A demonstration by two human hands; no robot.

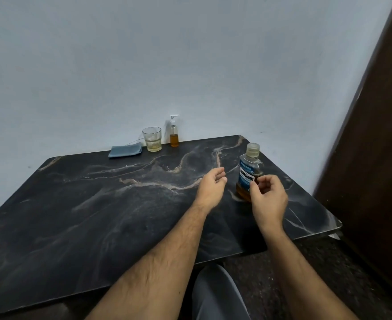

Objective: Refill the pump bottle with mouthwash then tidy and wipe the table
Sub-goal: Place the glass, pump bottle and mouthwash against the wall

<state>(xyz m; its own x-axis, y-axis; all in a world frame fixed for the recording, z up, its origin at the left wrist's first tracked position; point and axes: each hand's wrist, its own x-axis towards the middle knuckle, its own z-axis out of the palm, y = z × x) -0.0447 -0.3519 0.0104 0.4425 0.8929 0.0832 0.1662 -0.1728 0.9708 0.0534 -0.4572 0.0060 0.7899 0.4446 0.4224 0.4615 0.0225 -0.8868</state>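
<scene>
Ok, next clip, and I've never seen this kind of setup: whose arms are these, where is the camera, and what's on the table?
No machine here: a person wears a camera on the head, looking down at their own bare arms. On the dark marble table stand a mouthwash bottle, capped, and by the wall a pump bottle, a glass and a folded blue cloth. The right hand is curled just in front of the mouthwash bottle; whether it grips it is unclear. The left hand hovers loosely, holding nothing.

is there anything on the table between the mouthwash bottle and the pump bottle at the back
Nothing visible: bare table lies between the mouthwash bottle and the pump bottle. The glass stands left of the pump bottle, off that line.
</scene>
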